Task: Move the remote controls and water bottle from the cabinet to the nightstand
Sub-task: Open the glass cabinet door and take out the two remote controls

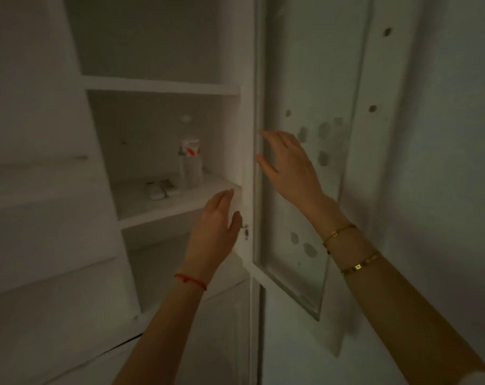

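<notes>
Remote controls [162, 187]: two pale ones lie side by side on the middle shelf of the cabinet [163, 86], not yet taken.
Water bottle [190, 159]: it stands upright on the same shelf, just to the right of the remotes, blurred in the dim light.
Left hand [216, 229]: fingers spread and empty, in front of the shelf edge, holding nothing.
Right hand [287, 165]: also spread and empty, at the edge of the glass door [305, 190], which stands open.
Progress: I judge that only the opening is done; all the things remain to carry.
Nightstand: not in view.
</notes>
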The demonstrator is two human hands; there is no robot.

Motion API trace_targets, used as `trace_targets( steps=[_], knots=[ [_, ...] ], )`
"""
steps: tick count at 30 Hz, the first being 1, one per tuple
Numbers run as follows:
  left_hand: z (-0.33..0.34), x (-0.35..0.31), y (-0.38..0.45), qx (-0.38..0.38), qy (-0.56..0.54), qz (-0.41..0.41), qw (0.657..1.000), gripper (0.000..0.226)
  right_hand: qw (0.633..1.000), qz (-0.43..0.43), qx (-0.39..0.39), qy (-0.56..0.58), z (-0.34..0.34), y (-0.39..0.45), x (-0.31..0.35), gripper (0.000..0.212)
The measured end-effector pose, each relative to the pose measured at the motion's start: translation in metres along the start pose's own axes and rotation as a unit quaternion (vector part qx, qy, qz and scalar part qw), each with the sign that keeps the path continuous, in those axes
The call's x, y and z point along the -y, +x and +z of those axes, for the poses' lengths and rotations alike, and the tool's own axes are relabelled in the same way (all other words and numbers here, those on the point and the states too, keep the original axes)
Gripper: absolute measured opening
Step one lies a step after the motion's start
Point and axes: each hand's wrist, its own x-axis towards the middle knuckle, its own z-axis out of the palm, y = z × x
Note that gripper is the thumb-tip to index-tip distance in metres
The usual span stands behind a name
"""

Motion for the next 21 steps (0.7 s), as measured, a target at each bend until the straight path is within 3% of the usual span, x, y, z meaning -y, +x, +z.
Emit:
trace_targets(
  steps=[8,16,21],
  knots=[
    [-0.053,0.065,0.007,-0.015,0.117,-0.151,0.981,0.049,0.989,0.026,0.116,0.090,0.099,0.020,0.032,0.041],
    [-0.059,0.133,0.055,0.013,0.152,-0.219,0.964,0.048,0.965,0.057,0.201,0.159,0.199,0.054,0.046,0.038],
    [-0.048,0.179,0.096,0.025,0.154,-0.258,0.953,0.034,0.950,0.071,0.248,0.176,0.250,0.080,0.050,0.041]
  ],
)
